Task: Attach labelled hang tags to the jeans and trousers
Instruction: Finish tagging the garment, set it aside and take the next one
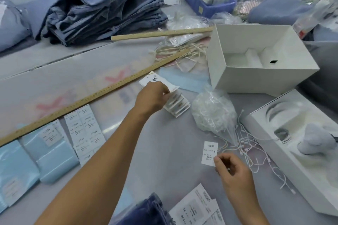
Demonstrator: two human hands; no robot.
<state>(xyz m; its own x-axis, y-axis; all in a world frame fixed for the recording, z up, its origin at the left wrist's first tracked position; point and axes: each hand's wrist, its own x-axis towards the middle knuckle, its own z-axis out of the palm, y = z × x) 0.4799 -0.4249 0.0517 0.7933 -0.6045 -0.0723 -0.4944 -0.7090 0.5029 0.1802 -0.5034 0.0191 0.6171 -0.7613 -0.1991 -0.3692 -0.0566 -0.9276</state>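
Note:
My left hand (152, 97) reaches across the table and pinches the top white hang tag (159, 80) off a leaning stack of hang tags (178, 105). My right hand (232, 170) pinches a small white size label (210, 151) printed "1103#" by its lower corner, held just above the table. A clear bag of white tag strings (214, 115) lies between the two hands, with loose strings (256, 157) spilling out to the right. Dark blue jeans (150, 212) lie at the near edge, between my arms. A pile of folded jeans (102, 12) sits at the far left.
Two wooden rulers (87, 97) (161, 33) cross the table. Label sheets (84, 129) and pale blue plastic bags (49, 153) lie at the left. An open white box (259, 60) and its lid (296, 151) stand at the right. A blue bin (206, 5) sits far back. More label sheets (197, 210) lie near my right wrist.

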